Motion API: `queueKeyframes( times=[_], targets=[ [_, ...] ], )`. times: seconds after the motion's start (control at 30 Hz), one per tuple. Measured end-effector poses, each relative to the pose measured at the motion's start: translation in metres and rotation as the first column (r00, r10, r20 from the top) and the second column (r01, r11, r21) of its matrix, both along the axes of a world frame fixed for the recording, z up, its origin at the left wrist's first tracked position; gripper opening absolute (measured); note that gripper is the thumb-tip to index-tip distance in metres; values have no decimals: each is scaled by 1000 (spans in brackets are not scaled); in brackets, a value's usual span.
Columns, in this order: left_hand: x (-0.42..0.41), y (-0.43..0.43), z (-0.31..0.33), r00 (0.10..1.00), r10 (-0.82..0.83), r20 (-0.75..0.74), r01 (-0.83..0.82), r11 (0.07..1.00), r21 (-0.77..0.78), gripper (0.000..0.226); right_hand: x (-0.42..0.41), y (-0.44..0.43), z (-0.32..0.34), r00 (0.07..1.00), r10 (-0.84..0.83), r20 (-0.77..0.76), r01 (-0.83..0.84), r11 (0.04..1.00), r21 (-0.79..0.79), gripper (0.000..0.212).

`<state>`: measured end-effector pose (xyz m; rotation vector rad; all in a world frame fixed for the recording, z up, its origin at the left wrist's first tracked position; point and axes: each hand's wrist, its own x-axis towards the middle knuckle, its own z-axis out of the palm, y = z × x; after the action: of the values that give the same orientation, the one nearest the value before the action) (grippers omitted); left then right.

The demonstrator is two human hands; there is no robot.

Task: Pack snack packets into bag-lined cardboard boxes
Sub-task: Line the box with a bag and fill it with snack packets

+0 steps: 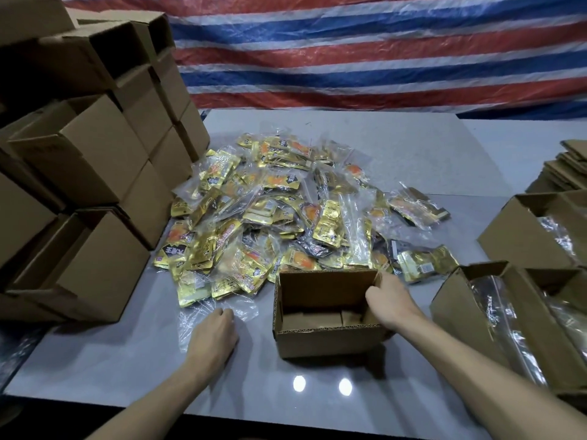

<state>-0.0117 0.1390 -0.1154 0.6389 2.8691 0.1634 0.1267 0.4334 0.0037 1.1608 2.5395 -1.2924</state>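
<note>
A person's right hand (386,300) gripped the right wall of an open, unlined brown cardboard box (327,315) on the glossy grey table (222,376), while the left hand (214,331), fingers curled, rested on a clear plastic bag (219,309). A heap of gold snack packets (286,211) lay just behind.
</note>
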Motion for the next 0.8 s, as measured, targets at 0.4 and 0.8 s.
queueKeyframes(
  times=[0.4,0.8],
  targets=[
    [11,5,-2,993,-43,-107,27,988,-149,15,-2,1,-6,1000,-20,-6,20,1000,-12,18],
    [3,2,5,994,110,24,-113,978,175,11,0,0,-6,999,-31,-26,30,999,-39,9]
  ],
)
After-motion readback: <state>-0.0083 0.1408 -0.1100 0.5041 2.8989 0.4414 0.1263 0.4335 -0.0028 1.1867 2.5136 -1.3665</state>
